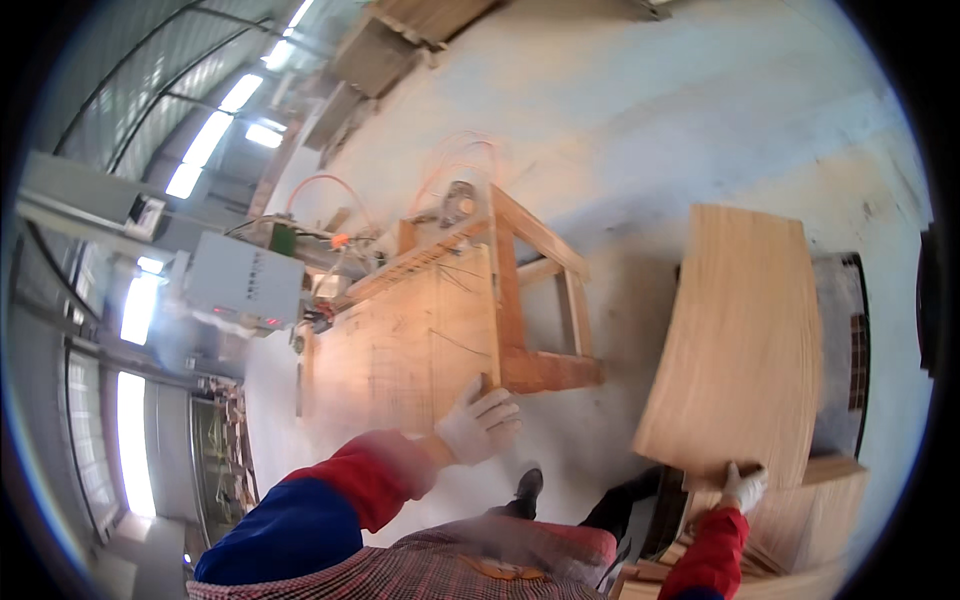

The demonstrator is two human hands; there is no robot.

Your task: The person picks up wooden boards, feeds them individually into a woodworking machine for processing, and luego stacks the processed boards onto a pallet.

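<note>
My right hand (743,487), in a white glove, grips the near edge of a long, slightly bowed wooden board (735,340). That board lies over a stack of boards (815,520) at the right. My left hand (480,425), also gloved, is beside the near corner of a wooden worktable (400,340). Its fingers are loosely bent and apart, with nothing visible in them; slight blur softens them. A small brown block (487,384) shows at the table corner just above the left fingers.
A grey control box (245,280) with hoses and wires stands at the table's left end. The table's open wooden frame (550,370) juts out to its right. A grey surface (835,350) lies beyond the board. Wooden stacks (375,50) stand at the far left.
</note>
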